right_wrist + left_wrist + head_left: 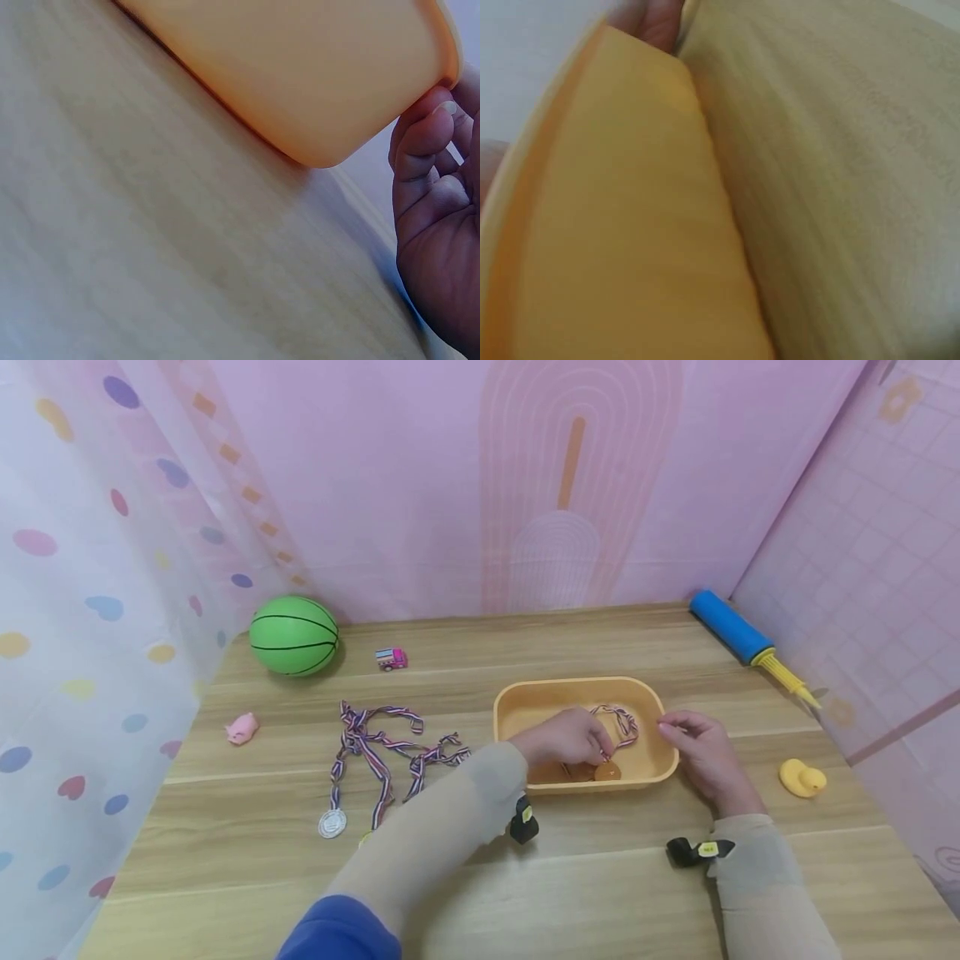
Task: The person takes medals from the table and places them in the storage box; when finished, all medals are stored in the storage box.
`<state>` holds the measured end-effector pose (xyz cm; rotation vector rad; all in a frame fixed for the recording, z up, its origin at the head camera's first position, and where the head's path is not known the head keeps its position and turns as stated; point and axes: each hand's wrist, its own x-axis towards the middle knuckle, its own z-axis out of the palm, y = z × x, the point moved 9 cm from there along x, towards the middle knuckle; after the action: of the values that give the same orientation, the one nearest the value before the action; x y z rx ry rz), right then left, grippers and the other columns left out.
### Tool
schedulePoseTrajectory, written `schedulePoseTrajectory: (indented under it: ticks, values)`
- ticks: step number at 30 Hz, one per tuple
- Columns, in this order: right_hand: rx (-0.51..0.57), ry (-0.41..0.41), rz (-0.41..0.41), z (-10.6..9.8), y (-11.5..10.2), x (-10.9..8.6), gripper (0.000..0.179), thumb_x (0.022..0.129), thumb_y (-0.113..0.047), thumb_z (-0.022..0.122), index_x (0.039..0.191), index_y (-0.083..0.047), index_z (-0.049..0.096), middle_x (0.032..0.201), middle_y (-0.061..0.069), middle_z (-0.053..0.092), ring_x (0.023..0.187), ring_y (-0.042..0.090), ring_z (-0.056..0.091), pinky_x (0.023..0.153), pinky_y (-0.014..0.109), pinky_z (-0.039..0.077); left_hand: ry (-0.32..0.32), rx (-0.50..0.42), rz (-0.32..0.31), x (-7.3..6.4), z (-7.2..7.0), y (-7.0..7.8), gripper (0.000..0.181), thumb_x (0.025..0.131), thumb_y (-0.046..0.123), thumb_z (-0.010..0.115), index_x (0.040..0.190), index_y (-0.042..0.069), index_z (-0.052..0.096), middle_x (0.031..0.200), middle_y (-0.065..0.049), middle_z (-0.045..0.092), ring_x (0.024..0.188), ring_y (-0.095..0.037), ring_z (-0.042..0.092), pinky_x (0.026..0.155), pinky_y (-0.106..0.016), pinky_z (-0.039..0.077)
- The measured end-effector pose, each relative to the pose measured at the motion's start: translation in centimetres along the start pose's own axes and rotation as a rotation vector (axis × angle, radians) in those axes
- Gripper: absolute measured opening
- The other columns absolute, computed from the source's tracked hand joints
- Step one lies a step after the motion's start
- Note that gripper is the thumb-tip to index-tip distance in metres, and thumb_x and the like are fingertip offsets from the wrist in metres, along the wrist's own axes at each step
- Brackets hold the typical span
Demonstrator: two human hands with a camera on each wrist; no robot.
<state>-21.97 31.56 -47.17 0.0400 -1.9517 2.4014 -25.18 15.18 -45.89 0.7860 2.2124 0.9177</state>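
Observation:
My left hand (572, 737) reaches into an orange-yellow plastic basin (581, 788). Its curled fingers pinch a bronze-coloured medal (608, 772) where the striped ribbon (627, 728) joins it, and the ribbon loops on the basin floor. My right hand (705, 758) holds the basin's right rim between thumb and fingers, also seen in the right wrist view at the basin wall (315, 75). Left of the basin lie knotted red, white and blue ribbons (367, 745) with a silver medal (332, 823). Part of a gold-coloured medal (365, 839) is hidden behind my left sleeve.
A green ball (294, 636) sits at the back left, near a pink toy truck (392, 658) and a pink toy pig (242, 728). On the right are a blue and yellow hand pump (731, 627) and a yellow rubber duck (801, 778).

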Motion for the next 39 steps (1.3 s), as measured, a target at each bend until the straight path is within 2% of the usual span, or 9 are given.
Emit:
schedulePoseTrajectory:
  ticks: [5,9,13,15,17,22,29,33,39]
  values:
    - [0.009,0.000,-0.002,-0.1,0.0,0.0,0.010,0.089,0.001,0.064,0.096,-0.003,0.071,0.098,0.003,0.066,0.090,0.012,0.060,0.074,0.025,0.055,0.057,0.157,0.026,1.3,0.3,0.4,0.007,0.083,0.008,0.072,0.087,0.014,0.073,0.080,0.009,0.067,0.077,-0.005,0.058,0.070,-0.016,0.044]
    - [0.020,-0.010,0.001,0.1,0.0,0.1,0.013,0.089,0.001,0.064,0.094,-0.007,0.072,0.098,0.002,0.066,0.090,0.011,0.060,0.074,0.025,0.055,0.111,0.255,0.052,2.2,0.2,1.4,0.004,0.082,0.013,0.074,0.084,0.016,0.073,0.082,0.010,0.067,0.082,-0.006,0.058,0.074,-0.014,0.043]
    - [0.020,-0.014,0.003,0.2,0.0,0.1,0.012,0.089,-0.001,0.065,0.094,-0.009,0.072,0.097,0.001,0.066,0.089,0.010,0.060,0.074,0.024,0.055,0.130,0.286,0.096,2.9,0.3,2.4,0.005,0.080,0.011,0.075,0.081,0.015,0.073,0.080,0.012,0.066,0.082,-0.004,0.059,0.094,-0.013,0.037]
    - [0.018,-0.015,-0.001,0.3,0.1,0.1,0.012,0.089,-0.001,0.066,0.094,-0.009,0.072,0.097,0.000,0.066,0.090,0.010,0.060,0.074,0.024,0.055,0.132,0.309,0.121,3.0,0.4,2.8,0.007,0.080,0.009,0.075,0.080,0.015,0.072,0.079,0.013,0.066,0.081,-0.003,0.059,0.104,-0.013,0.028]
    - [0.017,-0.015,-0.012,0.3,0.1,0.2,0.012,0.089,0.000,0.065,0.094,-0.008,0.072,0.096,-0.001,0.066,0.089,0.010,0.060,0.075,0.023,0.055,0.131,0.325,0.144,3.1,0.5,3.2,0.008,0.080,0.008,0.075,0.079,0.015,0.072,0.079,0.012,0.065,0.080,-0.003,0.058,0.101,-0.013,0.031]
    - [0.029,-0.014,-0.042,0.3,0.0,0.2,0.017,0.090,0.004,0.062,0.092,-0.008,0.073,0.095,-0.001,0.067,0.089,0.010,0.060,0.075,0.022,0.054,0.129,0.356,0.163,3.3,0.7,3.5,0.008,0.081,0.008,0.075,0.079,0.015,0.072,0.075,0.013,0.063,0.081,-0.006,0.051,0.081,-0.015,0.037]
    - [0.024,-0.007,-0.036,0.2,-0.3,0.2,0.023,0.091,0.009,0.057,0.092,-0.008,0.073,0.095,-0.002,0.067,0.090,0.009,0.060,0.075,0.020,0.053,0.134,0.361,0.169,3.7,1.1,3.8,0.007,0.080,0.011,0.076,0.082,0.016,0.072,0.074,0.013,0.061,0.080,-0.005,0.053,0.102,-0.019,0.031]
    - [0.009,-0.003,-0.028,0.1,-0.2,0.1,0.017,0.090,0.004,0.061,0.093,-0.008,0.073,0.095,-0.003,0.067,0.090,0.009,0.059,0.075,0.020,0.052,0.144,0.377,0.206,3.7,1.1,4.1,0.005,0.080,0.011,0.075,0.083,0.014,0.072,0.074,0.012,0.061,0.080,-0.007,0.052,0.096,-0.019,0.033]
    - [0.015,-0.003,-0.031,0.0,-0.1,0.3,0.013,0.090,0.002,0.063,0.094,-0.006,0.072,0.095,-0.001,0.067,0.089,0.010,0.059,0.075,0.020,0.053,0.153,0.380,0.221,3.8,1.1,4.1,0.006,0.079,0.012,0.075,0.084,0.014,0.072,0.075,0.011,0.060,0.080,-0.008,0.051,0.089,-0.017,0.034]
